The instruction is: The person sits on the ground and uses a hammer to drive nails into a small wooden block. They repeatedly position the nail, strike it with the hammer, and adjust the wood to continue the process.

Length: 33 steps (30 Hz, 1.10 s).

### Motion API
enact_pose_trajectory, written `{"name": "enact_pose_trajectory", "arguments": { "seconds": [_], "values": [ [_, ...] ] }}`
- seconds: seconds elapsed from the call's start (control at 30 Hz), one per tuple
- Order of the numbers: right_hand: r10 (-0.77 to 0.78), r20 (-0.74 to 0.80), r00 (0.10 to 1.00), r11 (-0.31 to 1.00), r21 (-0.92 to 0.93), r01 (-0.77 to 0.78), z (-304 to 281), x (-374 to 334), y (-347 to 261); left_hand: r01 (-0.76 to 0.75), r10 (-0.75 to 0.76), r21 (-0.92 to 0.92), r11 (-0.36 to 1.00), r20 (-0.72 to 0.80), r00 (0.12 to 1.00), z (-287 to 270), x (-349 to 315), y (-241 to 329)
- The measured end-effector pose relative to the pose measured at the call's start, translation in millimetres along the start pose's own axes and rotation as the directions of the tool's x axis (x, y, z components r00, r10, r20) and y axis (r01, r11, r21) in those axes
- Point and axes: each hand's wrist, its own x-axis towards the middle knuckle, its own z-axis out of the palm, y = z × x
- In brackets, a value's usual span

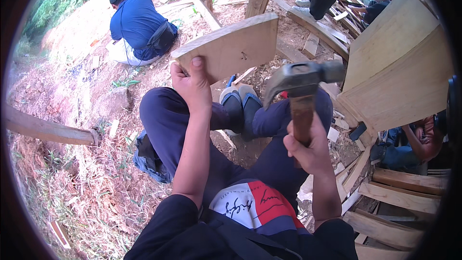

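Though blurry, apparently metal-headed hammer

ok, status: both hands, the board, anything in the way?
Left hand gripping wooden board at its left end. Right hand closed on claw hammer, head up. Nothing visible between hammer and board.

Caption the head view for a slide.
Left hand grips a board and right hand a hammer, amid scattered wood.
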Motion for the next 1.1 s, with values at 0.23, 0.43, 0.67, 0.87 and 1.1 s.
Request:
{"name": "enact_pose_trajectory", "arguments": {
  "seconds": [0.23,0.43,0.67,0.87,1.1],
  "values": [
    [-0.203,-0.121,0.972,0.969,-0.165,0.182,52,44,27,-0.152,0.15,-0.039,0.988,-0.055,0.987,-17,3,20],
    [-0.327,-0.178,0.928,0.851,-0.484,0.207,73,60,35,-0.146,0.141,-0.043,0.988,-0.113,0.984,-11,0,18],
    [-0.368,-0.094,0.925,0.846,-0.446,0.292,86,84,2,-0.274,0.302,0.162,0.948,-0.179,0.936,-35,41,52],
    [-0.362,-0.017,0.932,0.883,-0.325,0.337,112,95,-14,-0.368,0.424,0.291,0.883,-0.159,0.892,-65,56,77],
    [-0.434,-0.016,0.901,0.839,-0.372,0.398,123,85,-5,-0.372,0.448,0.361,0.855,-0.152,0.881,-63,44,76]
  ]
}}
